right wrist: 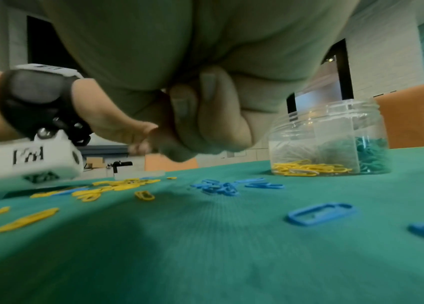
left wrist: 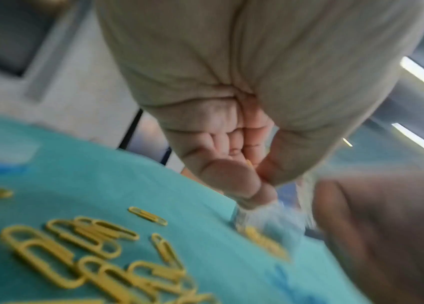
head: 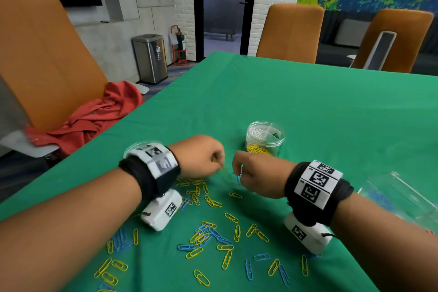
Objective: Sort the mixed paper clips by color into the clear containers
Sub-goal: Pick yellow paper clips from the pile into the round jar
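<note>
- right hand (head: 254,174) fingers (right wrist: 206,115) curled, pinching a blue clip (head: 239,178) just above the tabletop (head: 331,114)
- left hand (head: 198,156) fingers (left wrist: 231,176) curled tight; a sliver of yellow shows at the tips, likely a yellow clip, too blurred to confirm
- risk: hands nearly touching, one bump could knock a clip loose
- risk: divided jar (head: 265,138) sits just beyond the knuckles; a clip could land in the wrong section
- risk: loose yellow and blue clips (head: 213,237) overlap, so two could lift hooked together
- blue clips seem to sit in a clear container (head: 400,197) at right
- no readable text; only coded square markers on wrist bands (head: 315,184)
</note>
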`<state>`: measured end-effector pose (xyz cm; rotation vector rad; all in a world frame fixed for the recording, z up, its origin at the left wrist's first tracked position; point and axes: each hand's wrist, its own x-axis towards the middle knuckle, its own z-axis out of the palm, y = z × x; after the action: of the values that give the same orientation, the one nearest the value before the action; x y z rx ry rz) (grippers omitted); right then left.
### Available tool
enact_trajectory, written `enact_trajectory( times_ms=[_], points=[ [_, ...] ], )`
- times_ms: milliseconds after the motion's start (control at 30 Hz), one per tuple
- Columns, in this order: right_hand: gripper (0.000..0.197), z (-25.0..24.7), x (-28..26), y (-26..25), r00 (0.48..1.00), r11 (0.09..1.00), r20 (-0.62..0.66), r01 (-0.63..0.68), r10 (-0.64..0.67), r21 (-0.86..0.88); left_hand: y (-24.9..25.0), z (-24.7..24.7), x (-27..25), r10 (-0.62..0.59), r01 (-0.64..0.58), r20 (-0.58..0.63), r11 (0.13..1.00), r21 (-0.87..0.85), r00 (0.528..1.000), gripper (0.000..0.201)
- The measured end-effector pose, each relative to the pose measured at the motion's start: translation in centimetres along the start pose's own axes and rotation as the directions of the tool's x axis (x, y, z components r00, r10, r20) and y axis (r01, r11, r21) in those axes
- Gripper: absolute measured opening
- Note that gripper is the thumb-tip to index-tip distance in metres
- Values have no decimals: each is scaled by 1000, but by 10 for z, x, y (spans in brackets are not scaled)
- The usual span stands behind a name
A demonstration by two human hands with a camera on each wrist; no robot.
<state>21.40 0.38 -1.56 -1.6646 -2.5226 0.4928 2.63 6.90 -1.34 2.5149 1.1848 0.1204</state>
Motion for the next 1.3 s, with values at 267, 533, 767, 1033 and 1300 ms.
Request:
enact_trajectory(
  times_ms=[267,533,767,1033,1300],
  points=[
    [19,12,5,-14,977,977,192,-52,92,-207,-51,-33,-3,-531,428,109,527,-735,841,19],
    [11,0,6,-11,999,998,32,-18,17,58,-38,-26,-21,-327,322,130,945,58,936,18],
    [20,-6,35,-37,997,999,75,-15,13,39,-40,-21,-39,-267,223,81,908,355,960,20],
    [24,15,62,-72,982,943,189,80,-19,-323,-45,-16,-50,-214,179,41,897,404,976,12],
    [14,-42,45,-20,978,974,-166,-155,127,-166,-40,-41,-37,-182,184,-32,941,283,983,7]
  ],
)
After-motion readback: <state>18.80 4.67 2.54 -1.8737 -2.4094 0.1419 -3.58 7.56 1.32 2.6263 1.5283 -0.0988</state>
